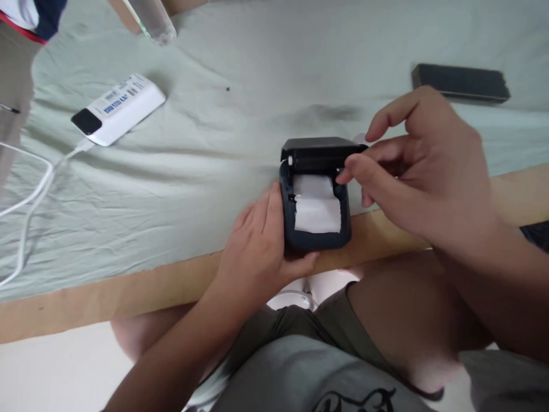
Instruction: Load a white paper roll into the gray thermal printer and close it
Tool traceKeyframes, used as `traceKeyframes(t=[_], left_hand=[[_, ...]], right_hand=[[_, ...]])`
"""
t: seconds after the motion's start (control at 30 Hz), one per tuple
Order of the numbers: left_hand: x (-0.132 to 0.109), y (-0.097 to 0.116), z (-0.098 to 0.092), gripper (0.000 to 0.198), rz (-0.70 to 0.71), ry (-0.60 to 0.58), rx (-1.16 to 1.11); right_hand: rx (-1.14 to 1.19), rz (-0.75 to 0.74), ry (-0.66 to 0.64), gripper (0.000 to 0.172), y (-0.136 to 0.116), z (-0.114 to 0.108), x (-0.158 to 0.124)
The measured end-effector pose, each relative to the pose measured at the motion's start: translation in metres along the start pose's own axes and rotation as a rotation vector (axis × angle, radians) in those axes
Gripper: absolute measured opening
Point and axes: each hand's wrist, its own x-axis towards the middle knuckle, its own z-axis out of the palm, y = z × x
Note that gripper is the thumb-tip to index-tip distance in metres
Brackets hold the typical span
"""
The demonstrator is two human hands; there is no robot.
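Observation:
A small dark mini printer (318,239) lies at the table's near edge, its lid (315,150) raised. White paper (318,215) from the roll inside stretches over the front of its body. My left hand (257,240) is closed about the printer's left side, fingers along the side and thumb at the near edge. At the lid's right end, my right hand (422,163) is bent, with the thumb below and the fingertips above the lid's corner. A small whitish piece (359,138) shows beside its index fingertip; I cannot make out what it is.
A white power bank (124,109) with a plugged-in cable (32,200) lies at the left. A long black box (461,83) rests at the far right. Part of a clear container (156,23) shows at the top. The pale green cloth (171,171) is wrinkled over the wooden table edge (107,292).

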Motion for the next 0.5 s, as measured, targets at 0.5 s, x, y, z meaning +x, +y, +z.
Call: traceKeyframes(t=[0.5], left_hand=[[0.000,0.007,0.001,0.112,-0.024,0.037,0.036]], right_hand=[[-0.635,-0.156,-0.511,0.023,-0.006,0.007,0.050]])
